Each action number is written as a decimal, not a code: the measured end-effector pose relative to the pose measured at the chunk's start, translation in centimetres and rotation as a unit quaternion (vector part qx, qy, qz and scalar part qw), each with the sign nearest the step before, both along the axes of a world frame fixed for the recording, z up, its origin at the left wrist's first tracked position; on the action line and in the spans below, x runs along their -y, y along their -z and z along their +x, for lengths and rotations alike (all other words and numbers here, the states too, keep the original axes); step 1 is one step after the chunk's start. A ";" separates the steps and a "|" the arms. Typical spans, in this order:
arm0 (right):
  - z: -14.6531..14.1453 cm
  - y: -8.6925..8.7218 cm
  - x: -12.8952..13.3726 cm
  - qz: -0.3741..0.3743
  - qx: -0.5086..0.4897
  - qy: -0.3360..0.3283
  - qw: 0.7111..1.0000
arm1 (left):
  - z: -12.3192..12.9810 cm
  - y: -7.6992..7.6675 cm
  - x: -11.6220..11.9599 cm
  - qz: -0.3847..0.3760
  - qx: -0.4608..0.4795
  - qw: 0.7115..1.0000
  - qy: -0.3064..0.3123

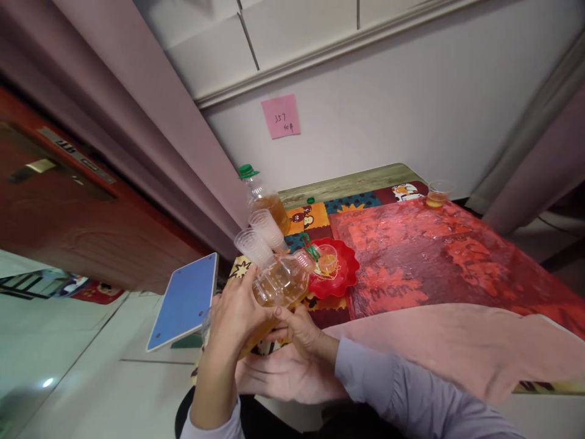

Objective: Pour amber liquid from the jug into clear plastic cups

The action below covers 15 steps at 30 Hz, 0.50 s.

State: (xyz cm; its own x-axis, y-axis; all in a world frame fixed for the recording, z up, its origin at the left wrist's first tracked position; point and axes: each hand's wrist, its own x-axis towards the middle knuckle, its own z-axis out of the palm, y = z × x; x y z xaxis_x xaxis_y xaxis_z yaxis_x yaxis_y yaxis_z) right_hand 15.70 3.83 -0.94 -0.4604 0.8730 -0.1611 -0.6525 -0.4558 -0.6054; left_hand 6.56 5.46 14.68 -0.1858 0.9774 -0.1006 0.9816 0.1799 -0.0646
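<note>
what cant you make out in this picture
All in the head view:
Tilted bottle: part of its body, hidden by the left hand.
Standing bottle: lower part, partly behind stacked cups.
Door: cut off by left edge.
Door plate: markings too small, blurred.

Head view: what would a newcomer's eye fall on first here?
Probably the big clear bottle of amber liquid, tilted between the left hand and right hand, its mouth toward the clear cup on the scalloped red tray. Next, likely the shiny red sheet spread across the table's right side, and the pink note on the wall above.
</note>
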 end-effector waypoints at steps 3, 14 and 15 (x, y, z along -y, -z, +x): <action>0.0 0.1 -0.1 0.005 0.009 -0.002 1.000 | -0.2 0.2 0.0 0.012 0.002 1.000 0.008; 0.1 -0.2 -0.1 0.012 -0.003 -0.005 1.000 | -0.9 1.0 0.0 0.042 -0.009 0.998 0.037; 0.1 -0.2 -0.1 0.011 -0.002 -0.005 1.000 | -0.8 0.9 0.0 0.040 -0.008 0.999 0.035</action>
State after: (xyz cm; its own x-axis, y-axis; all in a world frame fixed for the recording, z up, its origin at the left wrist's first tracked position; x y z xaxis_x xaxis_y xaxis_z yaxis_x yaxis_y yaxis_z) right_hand 15.79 3.93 -0.76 -0.4700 0.8714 -0.1405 -0.6500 -0.4494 -0.6128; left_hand 5.76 5.44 13.79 -0.1177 0.9929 -0.0199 0.9908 0.1161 -0.0691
